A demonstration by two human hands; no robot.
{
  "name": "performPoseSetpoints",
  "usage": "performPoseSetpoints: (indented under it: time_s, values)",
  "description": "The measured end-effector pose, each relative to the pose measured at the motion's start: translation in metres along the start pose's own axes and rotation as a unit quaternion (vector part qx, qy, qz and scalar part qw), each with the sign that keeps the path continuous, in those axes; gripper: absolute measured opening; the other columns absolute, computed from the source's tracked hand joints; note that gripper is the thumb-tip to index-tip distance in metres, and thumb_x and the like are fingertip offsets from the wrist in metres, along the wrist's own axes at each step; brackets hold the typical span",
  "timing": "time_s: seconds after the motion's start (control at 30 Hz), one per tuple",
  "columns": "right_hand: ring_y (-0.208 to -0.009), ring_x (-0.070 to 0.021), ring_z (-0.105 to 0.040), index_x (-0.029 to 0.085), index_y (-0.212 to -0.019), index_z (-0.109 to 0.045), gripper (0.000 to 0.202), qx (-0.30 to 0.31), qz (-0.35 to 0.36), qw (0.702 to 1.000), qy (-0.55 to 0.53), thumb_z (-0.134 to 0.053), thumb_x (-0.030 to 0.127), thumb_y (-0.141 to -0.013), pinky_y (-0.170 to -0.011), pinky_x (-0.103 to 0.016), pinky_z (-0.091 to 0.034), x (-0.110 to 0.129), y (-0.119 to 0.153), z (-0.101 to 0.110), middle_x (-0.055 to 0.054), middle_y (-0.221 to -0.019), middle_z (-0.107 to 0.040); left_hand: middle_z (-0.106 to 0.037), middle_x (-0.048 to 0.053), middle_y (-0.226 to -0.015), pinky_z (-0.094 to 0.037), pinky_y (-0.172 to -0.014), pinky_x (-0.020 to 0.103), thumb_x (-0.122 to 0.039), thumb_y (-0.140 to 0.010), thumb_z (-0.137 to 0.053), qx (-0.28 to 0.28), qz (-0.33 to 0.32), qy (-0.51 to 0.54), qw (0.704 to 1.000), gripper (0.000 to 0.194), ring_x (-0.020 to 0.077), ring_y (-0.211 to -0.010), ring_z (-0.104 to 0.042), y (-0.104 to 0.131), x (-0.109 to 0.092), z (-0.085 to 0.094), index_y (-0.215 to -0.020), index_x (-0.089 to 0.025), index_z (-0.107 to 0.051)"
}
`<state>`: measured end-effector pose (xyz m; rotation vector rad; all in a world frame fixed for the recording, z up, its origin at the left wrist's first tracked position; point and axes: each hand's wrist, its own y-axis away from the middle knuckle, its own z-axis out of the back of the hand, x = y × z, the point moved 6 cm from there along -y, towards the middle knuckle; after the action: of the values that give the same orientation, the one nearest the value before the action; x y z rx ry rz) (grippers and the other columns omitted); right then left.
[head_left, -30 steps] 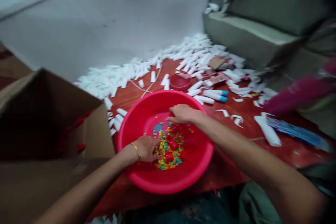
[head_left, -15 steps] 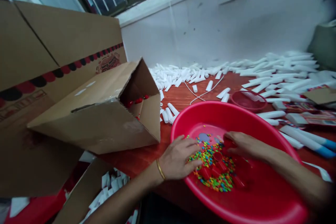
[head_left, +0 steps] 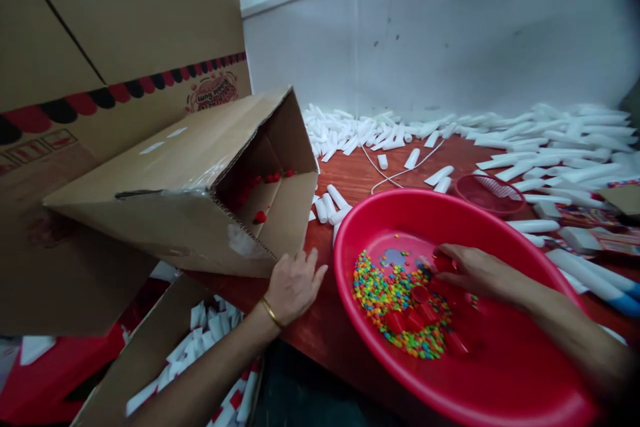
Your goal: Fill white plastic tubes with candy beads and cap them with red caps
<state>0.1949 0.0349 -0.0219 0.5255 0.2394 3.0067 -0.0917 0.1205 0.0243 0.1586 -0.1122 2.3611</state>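
My left hand (head_left: 295,288), a gold bangle on its wrist, is empty with fingers apart, by the lower front edge of a cardboard box (head_left: 165,233). That box lies on its side, and small red pieces (head_left: 260,217) show inside its open end. Within the large red basin (head_left: 505,360), my right hand (head_left: 467,270) is closed around a small red cup (head_left: 444,263), partly hidden by the fingers. Small multicoloured candies (head_left: 373,287) cover the basin's left part. Several more red cups (head_left: 415,320) lie among them.
Many white tubes (head_left: 540,140) lie piled along the wall. A red mesh basket (head_left: 490,195) stands behind the basin. Below the table edge, another carton (head_left: 130,347) holds white tubes with red ends. A thin white cord (head_left: 385,177) crosses the tabletop.
My left hand has left the candies and moved left, out of the basin to the box's opening. My right hand stays in the basin with the red cup. The view has shifted slightly.
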Motion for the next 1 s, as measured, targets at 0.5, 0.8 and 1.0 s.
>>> performPoseSetpoints:
  time_s: [0.5, 0.8, 1.0]
  values:
    - [-0.073, -0.02, -0.06, 0.018, -0.093, -0.058, 0.025, -0.039, 0.022, 0.999, -0.028, -0.047, 0.038, -0.082, -0.064, -0.029, -0.045, 0.016, 0.006, 0.009, -0.009, -0.088, -0.064, -0.044, 0.013, -0.124, -0.046, -0.082, 0.037, -0.025, -0.091, -0.039, 0.038, 0.231, 0.145, 0.961, 0.03, 0.0214, -0.101, -0.052, -0.111, 0.011, -0.061, -0.119, -0.014, -0.044]
    - [-0.069, -0.0184, -0.059, 0.017, -0.092, -0.052, 0.018, -0.02, 0.03, 0.997, -0.063, -0.05, 0.028, -0.078, -0.06, -0.028, -0.044, 0.003, 0.006, -0.001, -0.008, -0.083, -0.062, -0.054, 0.008, -0.109, -0.049, -0.078, 0.039, -0.033, -0.087, -0.049, 0.077, 0.233, 0.177, 0.953, 0.031, 0.0191, -0.093, -0.056, -0.142, 0.011, -0.073, -0.112, -0.015, -0.05]
    - [-0.078, -0.0192, -0.06, 0.016, -0.102, -0.053, 0.025, -0.012, 0.052, 0.993, -0.102, -0.047, 0.025, -0.08, -0.068, -0.03, -0.047, 0.007, 0.012, -0.009, -0.01, -0.094, -0.064, -0.058, 0.005, -0.093, -0.049, -0.069, 0.031, -0.034, -0.089, -0.044, 0.08, 0.167, 0.218, 0.958, 0.027, 0.015, -0.078, -0.058, -0.088, -0.004, -0.075, -0.106, -0.015, -0.053]
